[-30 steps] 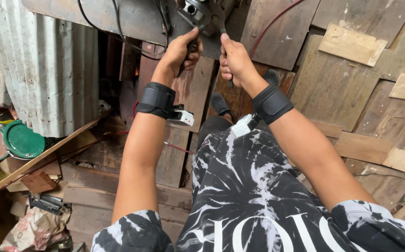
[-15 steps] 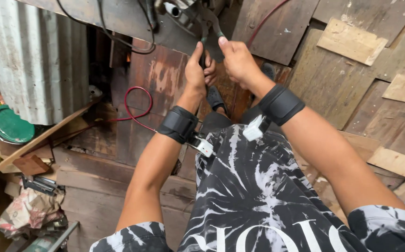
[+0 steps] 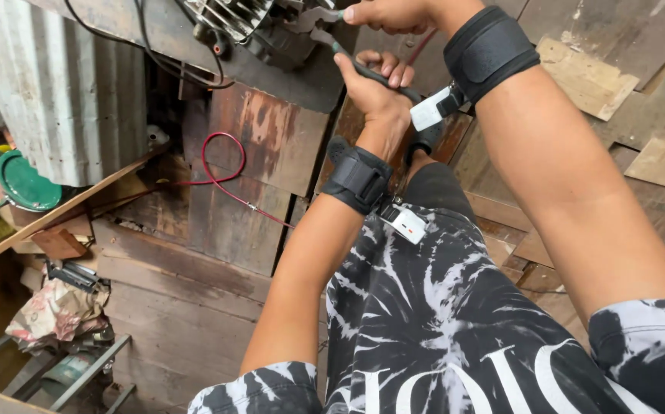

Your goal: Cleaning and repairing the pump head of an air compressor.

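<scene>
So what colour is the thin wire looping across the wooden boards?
Red; the thin looping wire shows best in the head view.

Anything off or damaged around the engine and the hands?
The red wire hangs loose in a loop over the worn, patched wooden boards. The left hand grips a dark tool handle; the right hand rests at the finned engine part. Nothing spilled.

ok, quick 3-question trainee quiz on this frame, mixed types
1. True or false: the left hand grips the dark-handled pliers.
2. Which hand's fingers rest at the finned grey metal engine part? A) left B) right hand
3. What colour is the looped wire on the wooden boards?

Key: 1 true; 2 B; 3 red.
</scene>
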